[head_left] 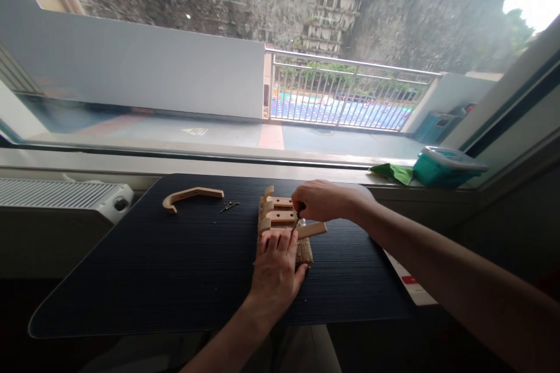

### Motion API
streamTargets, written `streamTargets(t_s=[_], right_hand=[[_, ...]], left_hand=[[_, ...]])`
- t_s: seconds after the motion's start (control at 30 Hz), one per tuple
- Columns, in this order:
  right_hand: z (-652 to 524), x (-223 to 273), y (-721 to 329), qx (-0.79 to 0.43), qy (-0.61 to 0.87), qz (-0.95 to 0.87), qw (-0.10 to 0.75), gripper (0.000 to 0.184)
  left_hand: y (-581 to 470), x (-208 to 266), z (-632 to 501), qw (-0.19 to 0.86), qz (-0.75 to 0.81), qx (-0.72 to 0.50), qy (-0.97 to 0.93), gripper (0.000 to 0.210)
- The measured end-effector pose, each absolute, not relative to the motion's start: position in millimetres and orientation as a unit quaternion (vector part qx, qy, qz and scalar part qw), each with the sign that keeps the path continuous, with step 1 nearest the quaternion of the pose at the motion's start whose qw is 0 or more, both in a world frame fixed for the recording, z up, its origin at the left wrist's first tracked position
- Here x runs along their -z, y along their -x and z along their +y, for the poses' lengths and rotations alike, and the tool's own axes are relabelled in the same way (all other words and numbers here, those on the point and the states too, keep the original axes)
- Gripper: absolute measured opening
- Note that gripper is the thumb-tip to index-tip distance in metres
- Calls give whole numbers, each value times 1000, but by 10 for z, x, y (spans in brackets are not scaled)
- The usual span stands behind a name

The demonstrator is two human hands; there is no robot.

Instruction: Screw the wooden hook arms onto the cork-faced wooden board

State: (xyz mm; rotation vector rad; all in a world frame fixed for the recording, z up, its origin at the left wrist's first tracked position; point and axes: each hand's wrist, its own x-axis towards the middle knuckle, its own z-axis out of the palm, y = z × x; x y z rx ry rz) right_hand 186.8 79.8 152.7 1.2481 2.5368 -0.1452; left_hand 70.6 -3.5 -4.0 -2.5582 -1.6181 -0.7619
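My right hand [321, 199] is closed around the dark handle of a screwdriver [301, 208], whose thin shaft slants down to a pale wooden hook [312, 229]. This hook lies at an angle across a rough wooden board [305, 253]. My left hand [275, 268] presses over the hook and board, with its fingers together on top and the thumb along the board's near edge. Farther along the board lie more curved hooks with dark holes, one of them a wooden hook [280, 215] right beside my fingers. The screwdriver's tip is partly hidden by my left fingers.
A loose curved wooden hook [192, 193] lies on the dark table [175, 268], with several small screws [230, 206] beside it. On the windowsill at the right are a teal box [448, 168] and a green cloth [394, 173]. A white radiator [65, 195] stands left of the table.
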Motion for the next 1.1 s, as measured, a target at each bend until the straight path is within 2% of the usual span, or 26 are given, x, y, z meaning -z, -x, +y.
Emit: streamTargets(t_s=[0.6,0.9,1.1], right_hand=[[771,-1513,-1895,25,-445,874,193,26],[741,-1587,-1853,45,-457,860,221,35],[815,-1533,-1884,58,-451,874,171,28]], left_hand=[[-717,73,-28,18,-512,251,821,57],[-725,56,-27,18,-518,234,822,58],[-725,67,-23,19,-520,232,822,59]])
